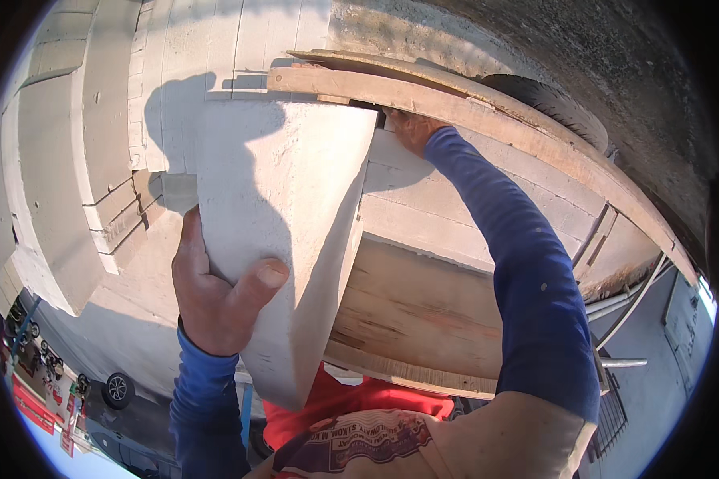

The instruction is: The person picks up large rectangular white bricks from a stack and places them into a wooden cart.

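Observation:
A large pale aerated concrete block (311,184), long and sharp-edged, slants in front of me with its lower end close to my body. My left hand (222,297) grips its left side, the thumb lying on the upper face and the fingers wrapped out of sight around the edge. My right hand (414,132) reaches past the block's far right corner, beneath a wooden plank (455,109). The plank's shade and edge hide most of those fingers, so whether they touch the block or hold anything is unclear.
Stacked pale blocks (52,176) stand on the left. Wooden boarding (419,307) lies below the right arm, beside a course of blocks (447,195). A rough dark wall (615,64) rises at far right. Metal tubes (623,299) jut out right; a parked car (128,415) shows far below left.

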Motion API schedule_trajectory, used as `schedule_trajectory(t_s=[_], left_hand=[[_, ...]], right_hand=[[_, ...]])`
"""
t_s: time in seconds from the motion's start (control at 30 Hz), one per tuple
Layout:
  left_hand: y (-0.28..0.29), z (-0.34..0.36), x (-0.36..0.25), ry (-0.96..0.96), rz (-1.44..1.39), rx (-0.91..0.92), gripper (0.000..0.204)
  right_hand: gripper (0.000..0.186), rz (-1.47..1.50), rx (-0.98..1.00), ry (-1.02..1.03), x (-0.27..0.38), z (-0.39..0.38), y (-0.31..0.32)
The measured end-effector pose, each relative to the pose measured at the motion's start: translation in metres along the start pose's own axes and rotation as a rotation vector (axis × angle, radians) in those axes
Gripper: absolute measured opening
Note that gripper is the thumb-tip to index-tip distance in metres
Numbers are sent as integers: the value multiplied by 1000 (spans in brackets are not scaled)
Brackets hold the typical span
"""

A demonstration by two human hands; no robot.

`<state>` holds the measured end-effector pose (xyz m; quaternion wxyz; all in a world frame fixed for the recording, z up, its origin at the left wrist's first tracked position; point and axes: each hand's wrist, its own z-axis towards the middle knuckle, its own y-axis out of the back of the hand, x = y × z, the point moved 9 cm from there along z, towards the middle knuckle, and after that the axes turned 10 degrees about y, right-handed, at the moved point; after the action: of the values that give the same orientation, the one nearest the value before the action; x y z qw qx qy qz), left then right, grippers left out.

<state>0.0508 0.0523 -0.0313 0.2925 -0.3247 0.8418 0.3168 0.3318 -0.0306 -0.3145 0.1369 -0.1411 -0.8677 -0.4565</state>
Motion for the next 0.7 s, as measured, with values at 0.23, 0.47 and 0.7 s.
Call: schedule_trajectory(t_s=[0.23, 0.47, 0.7], left_hand=[[9, -11, -6, -178, 97, -214, 81], [1, -52, -42, -278, 418, -485, 84], [-306, -131, -75, -415, 244, 205, 67]], right_hand=[[59, -185, -247, 82, 4, -185, 22], [56, 125, -1010, -1023, -232, -467, 49], [74, 1344, -842, -1119, -391, -506, -113]])
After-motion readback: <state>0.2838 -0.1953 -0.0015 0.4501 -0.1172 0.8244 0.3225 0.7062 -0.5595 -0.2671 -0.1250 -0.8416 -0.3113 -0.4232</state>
